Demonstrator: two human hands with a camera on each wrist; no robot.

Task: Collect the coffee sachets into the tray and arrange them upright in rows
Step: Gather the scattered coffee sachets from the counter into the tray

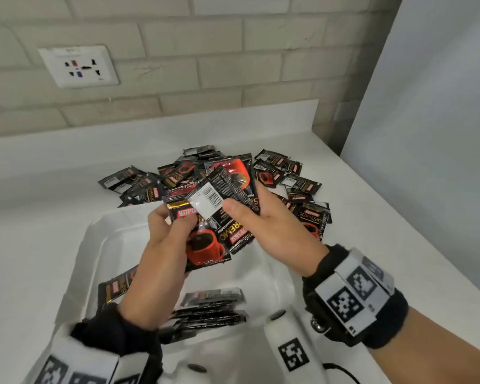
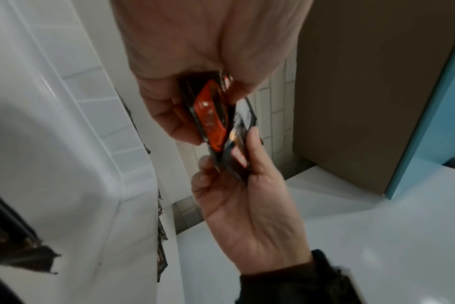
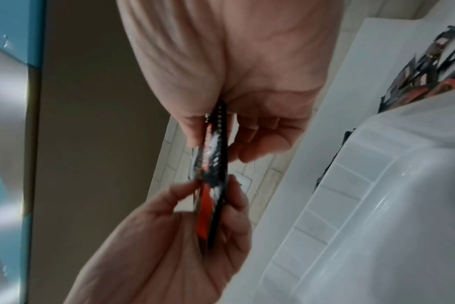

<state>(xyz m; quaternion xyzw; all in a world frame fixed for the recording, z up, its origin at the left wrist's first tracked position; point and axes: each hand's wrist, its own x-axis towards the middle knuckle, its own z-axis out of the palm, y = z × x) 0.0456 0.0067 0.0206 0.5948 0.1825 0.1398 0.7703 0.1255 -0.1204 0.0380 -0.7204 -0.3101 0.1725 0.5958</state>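
Together, left hand (image 1: pixel 161 245) and right hand (image 1: pixel 272 225) fingers pinch a sachet bundle (image 1: pixel 219 214) above the tray (image 1: pixel 94 245).

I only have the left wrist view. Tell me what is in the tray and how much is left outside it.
Observer: The head view shows a row of sachets already standing on edge in the white tray, beside one leaning sachet.
Operator: Report the loose ones.
Observer: A scattered pile of sachets lies on the counter beyond the tray.
Operator: Say which faces the held ones show.
Observer: The left hand holds a red-cup sachet; the right hand holds a barcode-side sachet on top of others.
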